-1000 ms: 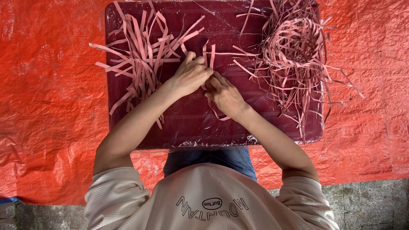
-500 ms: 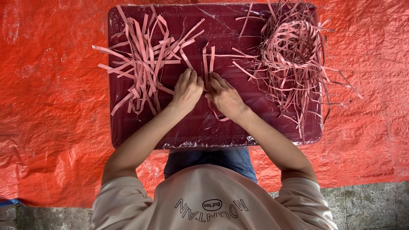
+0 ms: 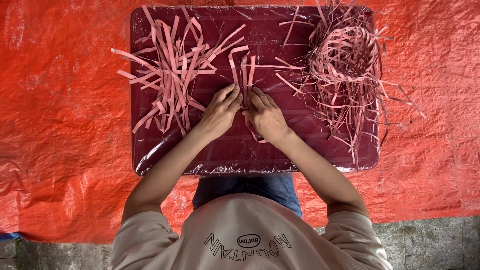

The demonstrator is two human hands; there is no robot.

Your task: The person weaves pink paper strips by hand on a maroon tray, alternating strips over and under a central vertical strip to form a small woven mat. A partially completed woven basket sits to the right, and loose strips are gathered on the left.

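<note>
Since a second ago both hands have slid a little toward the middle of the board, and the left arm has swung inward. Between them stand a few pink strips [image 3: 244,75], pinched at their lower ends by the left hand [image 3: 220,111] and right hand [image 3: 265,116], whose fingers are closed around them, hands touching. They rest on a dark red plastic-wrapped board [image 3: 240,155]. Loose cut strips [image 3: 170,82] lie left, a tangled heap of strips [image 3: 345,65] right, all over an orange tarp [image 3: 65,125].
</note>
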